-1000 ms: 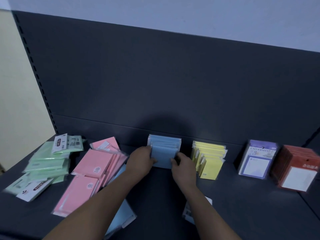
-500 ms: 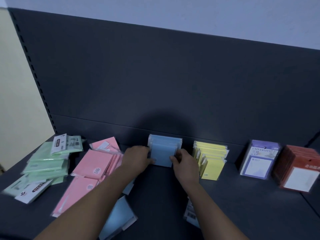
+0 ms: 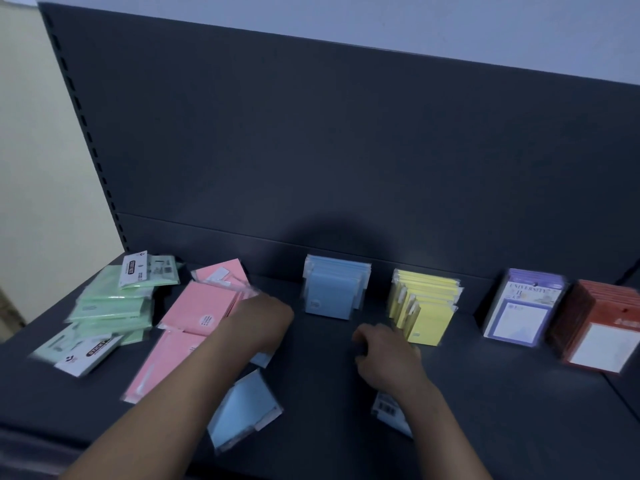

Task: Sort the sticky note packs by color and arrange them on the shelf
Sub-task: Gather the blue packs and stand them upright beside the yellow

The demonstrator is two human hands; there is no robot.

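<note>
The left hand [image 3: 259,320] hangs over the pink packs [image 3: 201,313], fingers curled; I cannot tell if it holds anything. The right hand [image 3: 384,358] is loosely curled and empty. Behind them, blue packs [image 3: 334,292] stand at the shelf's [image 3: 502,410] back edge. Yellow packs [image 3: 424,308] stand just right. Green packs [image 3: 114,306] lie near the left edge.

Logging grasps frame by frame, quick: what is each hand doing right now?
Left hand: over the pink packs; grip cannot be told.
Right hand: loosely curled above the shelf, holding nothing visible.
</note>
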